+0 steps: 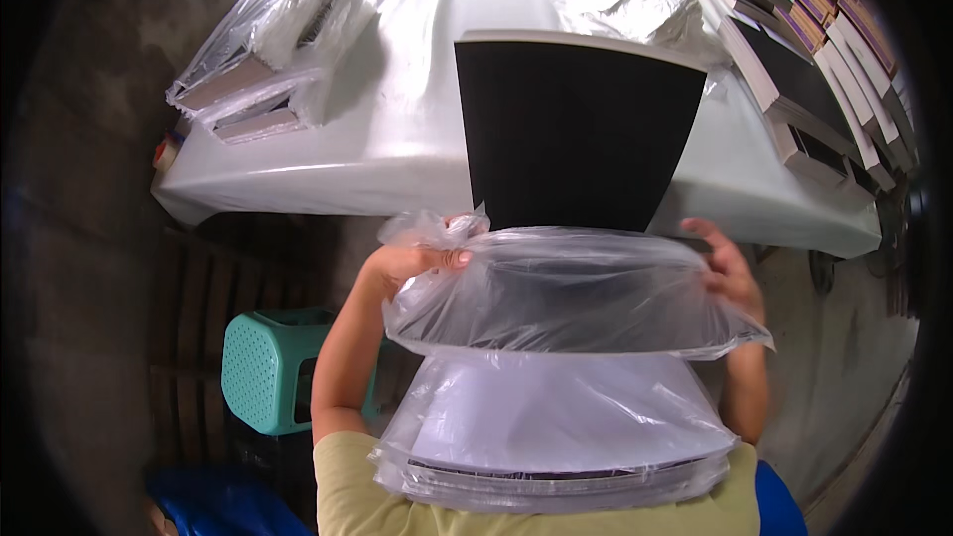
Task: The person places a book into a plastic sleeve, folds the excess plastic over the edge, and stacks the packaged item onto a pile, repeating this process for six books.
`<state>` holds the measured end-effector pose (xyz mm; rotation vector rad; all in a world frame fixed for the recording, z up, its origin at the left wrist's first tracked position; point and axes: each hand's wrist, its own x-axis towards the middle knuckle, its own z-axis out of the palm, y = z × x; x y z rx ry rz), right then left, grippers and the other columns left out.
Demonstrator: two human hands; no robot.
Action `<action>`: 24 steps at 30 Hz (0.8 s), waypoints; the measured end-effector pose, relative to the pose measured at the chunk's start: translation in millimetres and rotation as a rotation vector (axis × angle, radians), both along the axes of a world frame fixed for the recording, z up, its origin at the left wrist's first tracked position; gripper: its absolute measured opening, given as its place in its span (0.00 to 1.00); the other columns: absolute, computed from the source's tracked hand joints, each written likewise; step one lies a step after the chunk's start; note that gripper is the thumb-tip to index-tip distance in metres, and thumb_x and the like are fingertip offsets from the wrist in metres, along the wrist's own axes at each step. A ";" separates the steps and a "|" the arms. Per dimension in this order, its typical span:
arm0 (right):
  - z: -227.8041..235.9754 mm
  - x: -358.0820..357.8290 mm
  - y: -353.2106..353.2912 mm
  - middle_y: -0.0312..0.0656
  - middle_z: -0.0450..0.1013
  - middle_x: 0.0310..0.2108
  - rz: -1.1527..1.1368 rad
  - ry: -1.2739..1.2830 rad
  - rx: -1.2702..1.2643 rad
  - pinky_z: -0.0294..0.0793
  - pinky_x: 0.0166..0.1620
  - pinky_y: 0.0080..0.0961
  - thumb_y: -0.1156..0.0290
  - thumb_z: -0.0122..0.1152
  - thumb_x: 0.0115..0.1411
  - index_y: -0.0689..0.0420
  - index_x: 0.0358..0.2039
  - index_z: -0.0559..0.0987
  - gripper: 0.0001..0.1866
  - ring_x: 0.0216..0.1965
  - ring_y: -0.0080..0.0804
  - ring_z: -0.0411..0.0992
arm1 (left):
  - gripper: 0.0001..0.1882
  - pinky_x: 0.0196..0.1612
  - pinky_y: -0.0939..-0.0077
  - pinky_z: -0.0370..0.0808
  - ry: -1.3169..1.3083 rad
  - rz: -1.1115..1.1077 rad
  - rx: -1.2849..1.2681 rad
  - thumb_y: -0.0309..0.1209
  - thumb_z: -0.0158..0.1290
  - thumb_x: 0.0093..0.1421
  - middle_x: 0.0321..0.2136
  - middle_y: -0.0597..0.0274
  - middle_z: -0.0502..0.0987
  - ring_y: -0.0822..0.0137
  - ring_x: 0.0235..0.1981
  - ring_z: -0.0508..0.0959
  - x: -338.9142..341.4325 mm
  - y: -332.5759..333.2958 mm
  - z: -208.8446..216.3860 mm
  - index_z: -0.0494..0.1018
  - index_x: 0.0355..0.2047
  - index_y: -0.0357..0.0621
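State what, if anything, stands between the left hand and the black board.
Clear plastic film does: the left hand pinches its bunched left side, and the film overlies the lower part of the black board.

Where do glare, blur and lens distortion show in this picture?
Head view: glare streaks the white, sheet-covered table, while the flat black panel shows almost none. Head view: highlights line the clear, creased plastic bag between the hands. Head view: the right hand looks slightly blurred, the left hand sharper. Head view: the fisheye lens bends outer edges; corners go black.
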<state>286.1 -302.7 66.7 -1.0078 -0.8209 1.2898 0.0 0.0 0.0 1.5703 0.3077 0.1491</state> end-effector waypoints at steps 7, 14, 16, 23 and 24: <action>-163.0 0.8 -5.1 0.38 0.71 0.30 -0.404 0.127 -0.442 0.66 0.34 0.19 0.73 0.55 0.52 0.59 0.43 0.68 0.16 0.31 0.23 0.68 | 0.15 0.29 0.79 0.69 0.215 0.286 -0.387 0.25 0.57 0.48 0.25 0.65 0.72 0.73 0.27 0.73 10.4 5.7 -114.3 0.70 0.37 0.43; -221.6 30.2 20.5 0.40 0.71 0.30 -0.483 -0.636 -0.378 0.66 0.37 0.21 0.68 0.61 0.47 0.61 0.35 0.73 0.15 0.33 0.26 0.68 | 0.16 0.29 0.70 0.71 0.512 0.725 0.034 0.25 0.54 0.47 0.25 0.55 0.74 0.63 0.27 0.75 -5.1 18.3 -278.8 0.68 0.38 0.39; -195.7 38.5 9.9 0.40 0.72 0.31 -0.476 -0.598 -0.466 0.67 0.37 0.22 0.68 0.61 0.47 0.60 0.36 0.73 0.16 0.34 0.26 0.68 | 0.16 0.29 0.68 0.71 0.504 0.839 0.411 0.24 0.53 0.47 0.25 0.52 0.75 0.60 0.27 0.75 -26.9 37.4 -265.7 0.67 0.38 0.38; -47.8 64.0 9.5 0.31 0.70 0.29 -0.721 -0.669 -0.218 0.65 0.36 0.18 0.72 0.56 0.52 0.56 0.34 0.73 0.08 0.31 0.16 0.65 | 0.16 0.34 0.71 0.69 -0.099 1.323 0.997 0.36 0.44 0.57 0.35 0.54 0.73 0.62 0.31 0.72 -141.4 93.2 20.7 0.64 0.42 0.40; -23.0 50.7 25.3 0.30 0.69 0.28 -0.705 -0.687 -0.110 0.65 0.35 0.16 0.73 0.56 0.52 0.56 0.34 0.73 0.07 0.30 0.15 0.64 | 0.22 0.35 0.75 0.68 -0.301 1.179 0.559 0.43 0.44 0.57 0.39 0.56 0.71 0.67 0.33 0.70 -126.7 77.2 52.1 0.61 0.47 0.42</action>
